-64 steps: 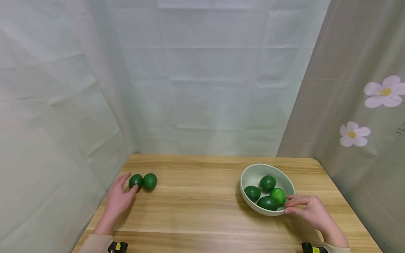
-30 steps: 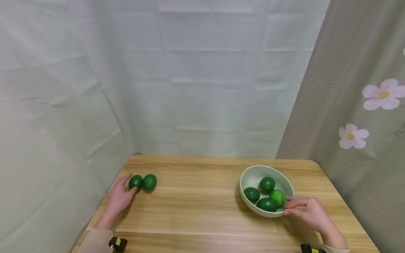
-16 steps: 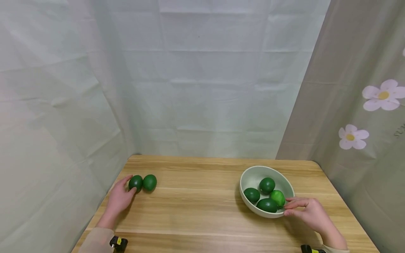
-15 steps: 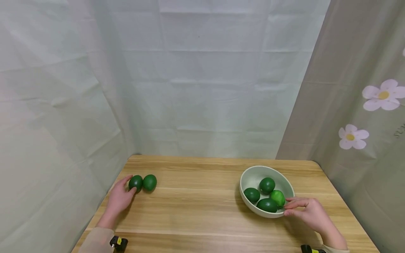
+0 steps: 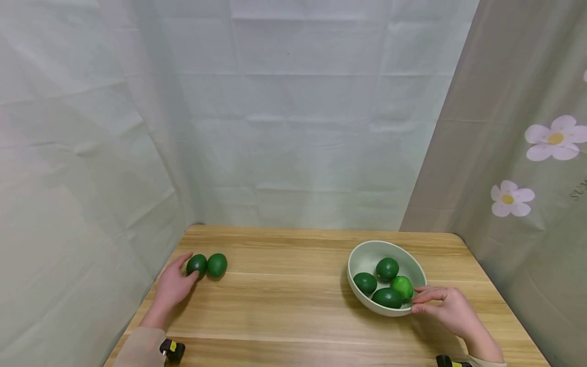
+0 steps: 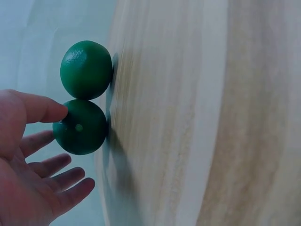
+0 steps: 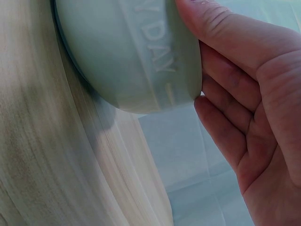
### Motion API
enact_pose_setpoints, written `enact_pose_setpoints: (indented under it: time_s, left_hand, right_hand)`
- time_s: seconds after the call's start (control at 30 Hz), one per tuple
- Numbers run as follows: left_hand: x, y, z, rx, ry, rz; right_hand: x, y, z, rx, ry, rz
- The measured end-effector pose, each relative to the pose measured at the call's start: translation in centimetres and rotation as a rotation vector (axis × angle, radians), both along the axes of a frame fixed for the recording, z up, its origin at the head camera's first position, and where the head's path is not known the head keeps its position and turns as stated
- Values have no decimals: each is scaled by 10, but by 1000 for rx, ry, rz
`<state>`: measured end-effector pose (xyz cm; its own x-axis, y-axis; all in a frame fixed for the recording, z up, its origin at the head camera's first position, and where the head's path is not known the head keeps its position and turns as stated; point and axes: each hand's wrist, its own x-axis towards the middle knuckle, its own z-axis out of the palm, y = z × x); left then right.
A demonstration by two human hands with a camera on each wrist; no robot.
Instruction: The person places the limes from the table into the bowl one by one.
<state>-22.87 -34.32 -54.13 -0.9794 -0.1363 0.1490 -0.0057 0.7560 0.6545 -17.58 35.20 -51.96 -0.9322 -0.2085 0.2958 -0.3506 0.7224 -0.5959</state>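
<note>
Two dark green avocados stand side by side at the table's far left. My left hand (image 5: 173,286) is at the left avocado (image 5: 196,265), its thumb tip (image 6: 60,111) overlapping the fruit's upper edge. The other fingers spread out straight behind and beside it. The right avocado (image 5: 217,265) touches its neighbour. Over on the right, my right hand (image 5: 447,307) pinches the rim of a pale green bowl (image 5: 365,253), thumb outside, fingertips over the edge. Inside the bowl lie three dark green avocados (image 5: 387,297) and a brighter green, lime-like fruit (image 5: 402,287).
A wood-grain table (image 5: 284,306) carries everything. Pale cloth (image 5: 302,127) hangs behind it and along the left, close to the table's edges. At the right hangs a curtain (image 5: 545,255) with white flowers. Raised letters mark the bowl's outer wall in the right wrist view.
</note>
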Motion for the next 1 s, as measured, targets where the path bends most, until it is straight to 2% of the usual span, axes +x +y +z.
enact_pose_setpoints:
  time_s: [0.67, 1.0]
  left_hand:
    - [-7, 3, 0, 3, -31, -37]
    - [-8, 0, -4, -5, -9, -29]
  right_hand:
    - [0, 1, -1, -14, 6, 10]
    - [-1, 1, -1, -3, 20, 13]
